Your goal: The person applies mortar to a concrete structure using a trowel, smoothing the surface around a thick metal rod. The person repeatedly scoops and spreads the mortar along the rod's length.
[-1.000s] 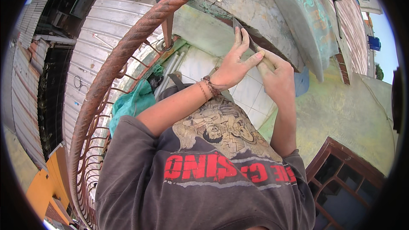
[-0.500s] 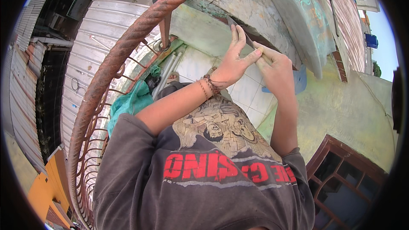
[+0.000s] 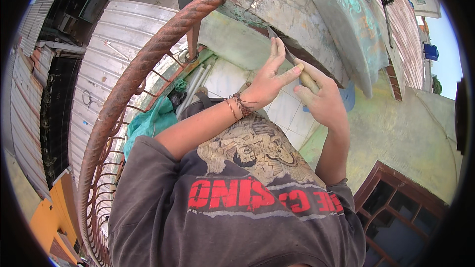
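My right hand (image 3: 324, 96) is closed round the pale handle of a pointed blade tool (image 3: 309, 83). Its flat grey blade slants up and left, with the tip near the lower edge of a weathered concrete ledge (image 3: 292, 12). My left hand (image 3: 269, 79) has its fingers stretched out along the blade, and its thumb reaches out beside the handle. The fingers partly cover the blade, so its full shape cannot be made out. Bracelets circle my left wrist.
A rusty twisted railing (image 3: 141, 62) curves along my left. A grey curved sheet (image 3: 349, 29) hangs by the ledge at the right. Below are white floor tiles (image 3: 284, 111), a green bag (image 3: 153, 118) and pale pipes (image 3: 197, 85). A brown-framed window (image 3: 396, 207) is at lower right.
My right hand has shifted slightly down and right, with more of the handle showing. The left fingers remain stretched along the blade. The view has moved a little.
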Demonstrator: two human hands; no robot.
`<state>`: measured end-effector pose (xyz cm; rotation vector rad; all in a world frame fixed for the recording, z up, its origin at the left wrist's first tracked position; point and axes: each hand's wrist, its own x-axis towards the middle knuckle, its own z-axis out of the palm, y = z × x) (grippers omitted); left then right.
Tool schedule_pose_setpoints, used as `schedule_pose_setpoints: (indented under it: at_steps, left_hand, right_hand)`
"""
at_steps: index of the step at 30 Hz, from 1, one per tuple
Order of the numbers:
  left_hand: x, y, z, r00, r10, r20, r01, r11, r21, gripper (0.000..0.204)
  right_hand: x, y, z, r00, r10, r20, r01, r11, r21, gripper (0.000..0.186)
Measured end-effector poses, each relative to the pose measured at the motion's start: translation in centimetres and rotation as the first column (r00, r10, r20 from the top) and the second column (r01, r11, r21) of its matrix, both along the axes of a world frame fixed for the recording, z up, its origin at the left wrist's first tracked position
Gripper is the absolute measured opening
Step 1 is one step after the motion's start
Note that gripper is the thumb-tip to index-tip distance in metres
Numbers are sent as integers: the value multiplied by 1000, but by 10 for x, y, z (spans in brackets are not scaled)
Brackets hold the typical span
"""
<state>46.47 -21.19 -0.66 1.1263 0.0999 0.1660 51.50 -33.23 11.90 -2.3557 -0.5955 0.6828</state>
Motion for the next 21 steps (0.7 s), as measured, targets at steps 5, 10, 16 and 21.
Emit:
schedule_pose_setpoints:
  at_steps: [5,10,16,21]
  left_hand:
    - [-8,4,6,997,71,-22,-70,997,44,83]
    - [-12,14,-8,789,556,-261,-565,824,48,55]
    - [-19,32,46,983,179,-49,-184,910,-372,42]
    - [-20,40,64,984,148,-96,-175,886,-429,21]
  right_hand:
    - [13,-9,-3,977,-138,-162,151,986,75,46]
    - [15,-46,-2,828,-139,-543,410,811,418,47]
    - [1,-53,-19,695,50,-717,537,627,564,53]
    - [-12,-57,-37,640,165,-751,561,568,602,53]
